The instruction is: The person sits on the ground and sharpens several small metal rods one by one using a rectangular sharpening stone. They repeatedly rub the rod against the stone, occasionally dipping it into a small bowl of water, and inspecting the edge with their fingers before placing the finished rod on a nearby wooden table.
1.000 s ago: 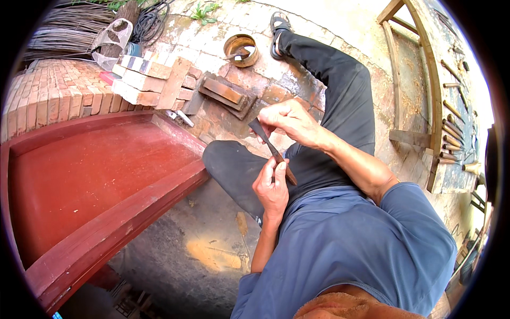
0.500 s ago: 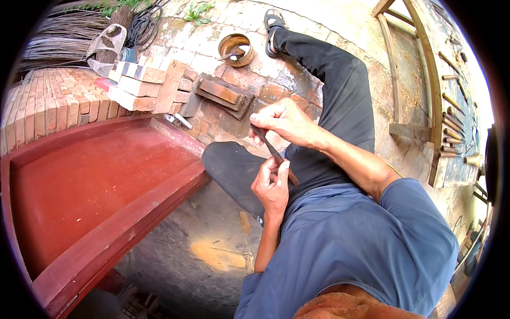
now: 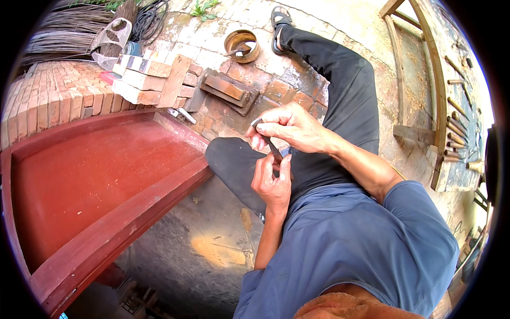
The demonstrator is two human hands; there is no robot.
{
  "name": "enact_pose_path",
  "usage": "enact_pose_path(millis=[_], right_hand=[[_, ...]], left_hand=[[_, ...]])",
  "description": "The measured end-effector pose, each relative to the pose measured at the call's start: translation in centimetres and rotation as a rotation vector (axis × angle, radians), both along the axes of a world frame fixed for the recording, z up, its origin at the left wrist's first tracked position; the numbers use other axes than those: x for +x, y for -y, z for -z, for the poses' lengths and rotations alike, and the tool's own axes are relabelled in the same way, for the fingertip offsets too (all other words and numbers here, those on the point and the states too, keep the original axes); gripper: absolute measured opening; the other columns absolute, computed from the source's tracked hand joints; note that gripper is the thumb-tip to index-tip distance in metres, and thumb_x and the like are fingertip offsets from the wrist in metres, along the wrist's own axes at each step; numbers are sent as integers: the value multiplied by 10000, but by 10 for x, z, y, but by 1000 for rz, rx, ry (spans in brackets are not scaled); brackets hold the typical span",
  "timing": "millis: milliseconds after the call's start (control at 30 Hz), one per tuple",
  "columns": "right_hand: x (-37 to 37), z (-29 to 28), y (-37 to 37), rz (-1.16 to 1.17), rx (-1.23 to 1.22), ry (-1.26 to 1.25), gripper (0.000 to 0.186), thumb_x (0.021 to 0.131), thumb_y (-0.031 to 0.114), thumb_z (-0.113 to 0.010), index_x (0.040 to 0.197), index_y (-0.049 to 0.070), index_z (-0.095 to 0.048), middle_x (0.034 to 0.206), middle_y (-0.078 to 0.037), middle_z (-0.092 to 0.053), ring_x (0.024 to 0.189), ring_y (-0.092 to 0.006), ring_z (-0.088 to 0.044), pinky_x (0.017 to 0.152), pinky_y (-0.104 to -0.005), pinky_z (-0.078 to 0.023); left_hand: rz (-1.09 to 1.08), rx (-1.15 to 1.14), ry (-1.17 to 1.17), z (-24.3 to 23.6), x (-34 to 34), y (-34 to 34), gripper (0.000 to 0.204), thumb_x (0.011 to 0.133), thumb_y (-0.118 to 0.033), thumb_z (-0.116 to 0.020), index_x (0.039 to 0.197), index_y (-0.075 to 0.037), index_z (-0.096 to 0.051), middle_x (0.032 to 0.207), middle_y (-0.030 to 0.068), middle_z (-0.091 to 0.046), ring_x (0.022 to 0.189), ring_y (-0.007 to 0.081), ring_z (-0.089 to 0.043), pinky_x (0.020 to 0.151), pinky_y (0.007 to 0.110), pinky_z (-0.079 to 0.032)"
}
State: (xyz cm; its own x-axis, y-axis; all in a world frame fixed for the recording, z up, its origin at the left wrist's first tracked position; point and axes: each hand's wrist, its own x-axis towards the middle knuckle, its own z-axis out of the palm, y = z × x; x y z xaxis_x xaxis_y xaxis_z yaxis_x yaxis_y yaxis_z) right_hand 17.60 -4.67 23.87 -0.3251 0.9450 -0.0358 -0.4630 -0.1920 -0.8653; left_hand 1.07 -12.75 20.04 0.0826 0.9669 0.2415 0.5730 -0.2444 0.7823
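Note:
Above my lap, both hands hold a slim chisel [image 3: 273, 149] with a dark metal blade. My left hand [image 3: 272, 186] is closed round its brown handle, most of which the fingers hide. Farther forward, my right hand [image 3: 297, 129] pinches the blade near its tip, thumb and fingers on the metal. The chisel slants from the tip at far left down toward my body. On the wet brick ground beyond my knee lies a brown sharpening stone [image 3: 224, 89] on a wider dark block [image 3: 247, 102].
A rusty round tin [image 3: 247, 57] with a stick inside stands beyond the stone. Left are a red wooden panel [image 3: 122, 226] with raised edges and stacked bricks [image 3: 146, 82]. At right, a workbench [image 3: 459, 181] carries several wooden-handled tools [image 3: 456, 127].
The right hand has tipped slightly and covers more of the blade. Less of the handle shows below the left hand. The whole view has shifted a little.

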Motion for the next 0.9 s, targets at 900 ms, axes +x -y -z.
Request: enact_pose_path(millis=[900], right_hand=[[10, -7, 13, -27, 123, 79, 343, 1085, 244, -602, 1064, -60, -759, 995, -135, -781, 933, -174, -739, 836, -327, -581]], left_hand=[[-150, 337, -268, 2, -6, -23, 214, 816, -78, -873, 946, -26, -712, 863, 82, -698, 599, 220, -622, 548, 364, -497]])
